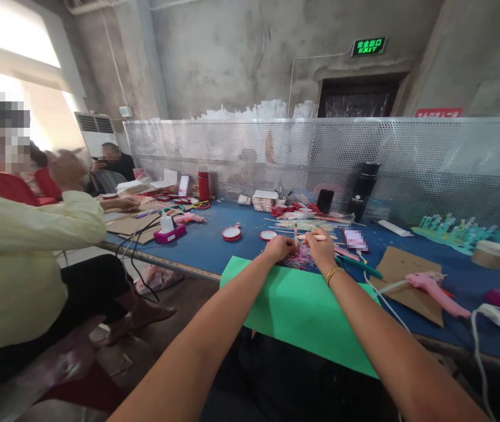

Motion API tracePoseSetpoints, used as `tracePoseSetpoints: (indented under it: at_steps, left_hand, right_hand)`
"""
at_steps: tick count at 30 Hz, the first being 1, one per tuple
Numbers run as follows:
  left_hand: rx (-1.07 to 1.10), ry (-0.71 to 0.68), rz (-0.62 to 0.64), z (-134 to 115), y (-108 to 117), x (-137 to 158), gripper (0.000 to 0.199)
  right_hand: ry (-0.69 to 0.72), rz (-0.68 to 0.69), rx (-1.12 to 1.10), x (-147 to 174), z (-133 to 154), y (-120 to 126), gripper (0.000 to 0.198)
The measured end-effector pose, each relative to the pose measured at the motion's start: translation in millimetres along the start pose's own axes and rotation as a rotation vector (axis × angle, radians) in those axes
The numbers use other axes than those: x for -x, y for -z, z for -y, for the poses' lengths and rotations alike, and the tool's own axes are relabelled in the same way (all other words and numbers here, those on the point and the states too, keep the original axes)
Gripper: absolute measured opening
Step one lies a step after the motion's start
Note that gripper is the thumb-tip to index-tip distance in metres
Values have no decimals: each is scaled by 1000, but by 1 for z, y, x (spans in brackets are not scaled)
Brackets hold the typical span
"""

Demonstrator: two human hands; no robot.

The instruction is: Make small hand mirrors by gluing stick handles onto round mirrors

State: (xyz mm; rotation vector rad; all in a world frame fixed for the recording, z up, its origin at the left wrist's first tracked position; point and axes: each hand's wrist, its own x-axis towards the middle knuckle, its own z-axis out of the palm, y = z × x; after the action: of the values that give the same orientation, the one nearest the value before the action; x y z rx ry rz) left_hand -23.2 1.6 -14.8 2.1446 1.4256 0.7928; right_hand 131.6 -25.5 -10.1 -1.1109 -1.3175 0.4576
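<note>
My left hand (278,248) is closed in a pinch around a short thin upright stick (296,232), with the fingertips low on it. In my right hand (321,249) is a pale pen-like tool (315,237), held slantwise with its tip close to the stick. Below both hands lies a tangle of pink and purple strands (299,258). A green sheet (302,305) hangs over the table's front edge beneath my forearms. Two round red-rimmed pieces, one farther left (232,234) and one just beside my left hand (268,235), rest on the blue table.
Thin sticks (305,224) lie behind my hands. To the right are a pink glue gun (434,292) on cardboard (401,275), a paper cup (493,254) and a white cable. A black flask (364,190) stands at the back. A person in pale yellow (21,252) sits at left.
</note>
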Motion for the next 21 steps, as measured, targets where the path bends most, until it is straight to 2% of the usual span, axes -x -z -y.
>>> tracePoseSetpoints:
  at_steps: [4, 12, 21]
  left_hand:
    - [-4, 14, -1, -1, 0, 1, 23]
    - [19, 23, -10, -2, 0, 1, 22]
    - [1, 34, -6, -5, 3, 4, 22]
  right_hand:
    - [-4, 18, -13, 0, -1, -1, 18]
    - [8, -49, 52, -1, 0, 2, 20]
    - [-10, -17, 30, 0, 3, 1, 18]
